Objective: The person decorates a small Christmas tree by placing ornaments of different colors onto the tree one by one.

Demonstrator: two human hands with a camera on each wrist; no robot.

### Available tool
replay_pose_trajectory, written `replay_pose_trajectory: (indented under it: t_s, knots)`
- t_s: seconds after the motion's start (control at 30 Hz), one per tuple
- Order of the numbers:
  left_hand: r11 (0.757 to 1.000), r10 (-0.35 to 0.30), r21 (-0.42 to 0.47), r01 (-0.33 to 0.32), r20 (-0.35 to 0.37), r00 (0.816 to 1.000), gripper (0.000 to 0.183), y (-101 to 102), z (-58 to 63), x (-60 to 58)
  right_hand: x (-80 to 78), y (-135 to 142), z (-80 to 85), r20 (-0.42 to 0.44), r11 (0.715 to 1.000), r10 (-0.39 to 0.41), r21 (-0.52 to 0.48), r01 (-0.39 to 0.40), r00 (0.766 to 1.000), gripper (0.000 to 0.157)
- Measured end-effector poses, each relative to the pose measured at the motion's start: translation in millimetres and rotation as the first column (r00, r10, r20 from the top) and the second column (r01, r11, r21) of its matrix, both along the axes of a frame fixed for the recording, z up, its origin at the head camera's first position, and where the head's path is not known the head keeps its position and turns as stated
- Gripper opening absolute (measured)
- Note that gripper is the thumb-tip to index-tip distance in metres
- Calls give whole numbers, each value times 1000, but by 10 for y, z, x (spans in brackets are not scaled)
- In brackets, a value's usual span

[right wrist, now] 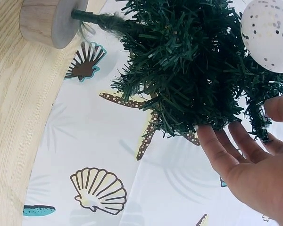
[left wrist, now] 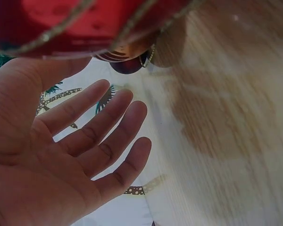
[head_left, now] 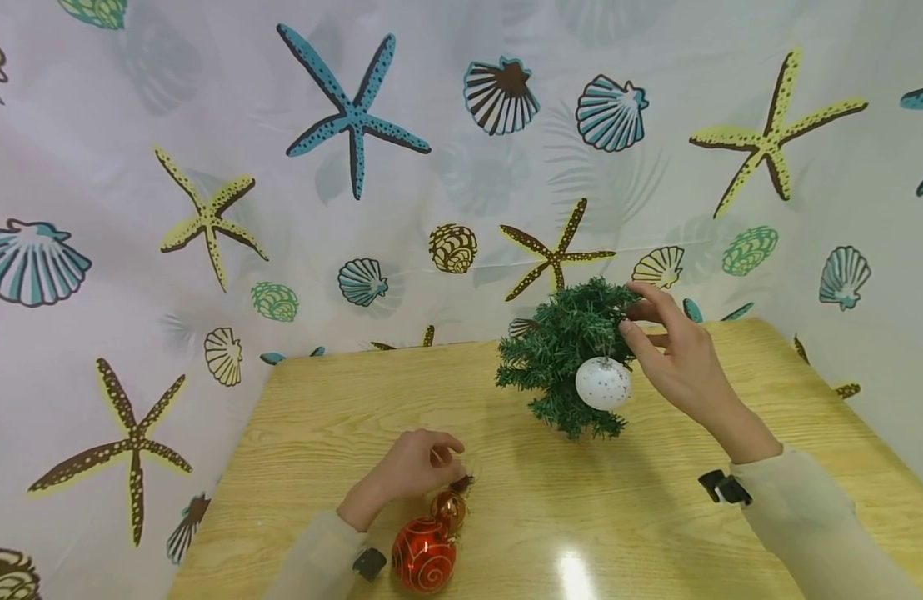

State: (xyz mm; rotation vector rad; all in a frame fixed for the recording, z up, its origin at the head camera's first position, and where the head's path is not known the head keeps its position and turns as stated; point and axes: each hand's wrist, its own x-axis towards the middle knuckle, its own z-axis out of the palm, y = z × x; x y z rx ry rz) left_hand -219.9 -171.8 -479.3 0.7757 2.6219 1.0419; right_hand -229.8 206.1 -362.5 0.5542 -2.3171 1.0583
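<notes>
A small green artificial Christmas tree (head_left: 574, 342) stands on a round wooden base (right wrist: 42, 23). A white speckled ornament ball (head_left: 602, 383) hangs on its near side. My right hand (head_left: 679, 354) is at the tree's right side, fingertips at the branches, with thumb and fingers apart. My left hand (head_left: 412, 467) is low over the table, its fingers loosely extended in the left wrist view. Just beside it are a large red bauble (head_left: 424, 557) with gold swirls, a smaller copper-coloured bauble (head_left: 449, 510) and a dark red bauble (left wrist: 127, 66) by the fingertips.
The light wooden table (head_left: 341, 400) reaches back to a white curtain (head_left: 431, 50) printed with starfish and shells. The curtain also runs along the left and right sides. Dark straps with cameras sit on both wrists.
</notes>
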Motion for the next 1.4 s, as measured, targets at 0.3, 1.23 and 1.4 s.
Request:
replay_pose_trajectory:
  t_s: [0.3, 1.23, 1.4]
  knots:
    - [1000, -11, -29, 12, 31, 999, 35, 13, -35, -16, 13, -5, 10, 11, 1000, -8, 7, 8, 1000, 54]
    - [998, -32, -59, 34, 27, 999, 16, 50, -64, -21, -7, 1, -18, 17, 1000, -7, -7, 7, 1000, 56]
    - [998, -33, -44, 34, 31, 999, 18, 46, -62, -16, -6, -8, -33, 7, 1000, -12, -7, 12, 1000, 56]
